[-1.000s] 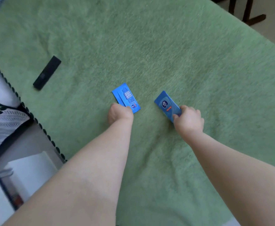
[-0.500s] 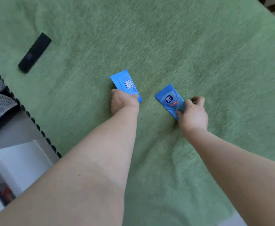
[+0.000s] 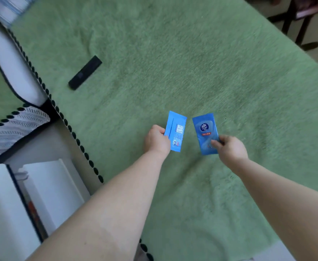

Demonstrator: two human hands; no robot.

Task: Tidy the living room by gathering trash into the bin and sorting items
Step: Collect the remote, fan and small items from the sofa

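Two flat blue tissue packets are held up over a green fuzzy cover [image 3: 192, 63]. My left hand [image 3: 157, 140] grips the left blue packet [image 3: 177, 130] by its lower left edge; that packet shows its printed back with a small label. My right hand [image 3: 229, 149] pinches the right blue packet [image 3: 206, 132] at its lower right corner; this one shows a round white logo on its front. The two packets hang side by side with a narrow gap between them.
A black remote control [image 3: 85, 72] lies on the green cover at the upper left. The cover's edge with black pom-pom trim [image 3: 75, 136] runs down the left. White furniture [image 3: 50, 185] and a striped cushion [image 3: 16, 123] sit beyond it. Dark chair legs [image 3: 293, 21] stand top right.
Both hands have lifted the blue packets off the green cover and turned them upright. The packets came closer together. The view shifted, so the remote sits further right and lower.
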